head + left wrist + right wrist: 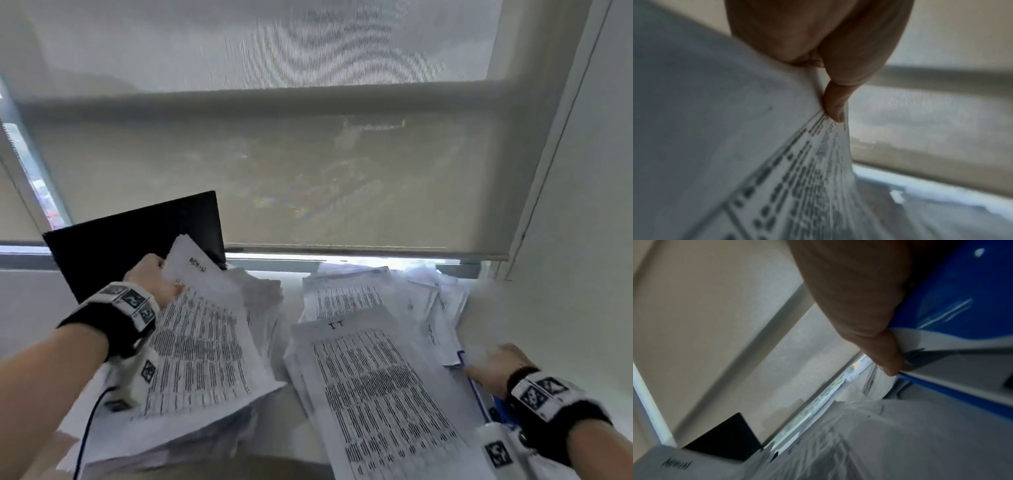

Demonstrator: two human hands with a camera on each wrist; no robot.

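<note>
A big grey blind [308, 164] fills the top of the head view, from 10 o'clock round to 2 o'clock. Under it is a white table [30, 315]. A wide pile of papers [376, 377] lies on the table from the middle out to 4 o'clock, and its top page has rows of dark print. At 8 o'clock is a bunch of printed sheets [205, 342], with more paper under it. A black board [137, 246] stands tilted at 10 o'clock, just behind that bunch. A blue folder [478, 390] pokes out at 4 o'clock, at the right edge of the pile.

The left hand [154, 279] is at 9 o'clock. It pinches the far edge of the bunch of printed sheets [789, 186] between thumb and fingers [835, 105].

The right hand [496, 365] is at 4 o'clock. Its thumb [885, 356] presses a white page down on the blue folder [951, 288] and grips it. The other fingers are hidden under the folder.
</note>
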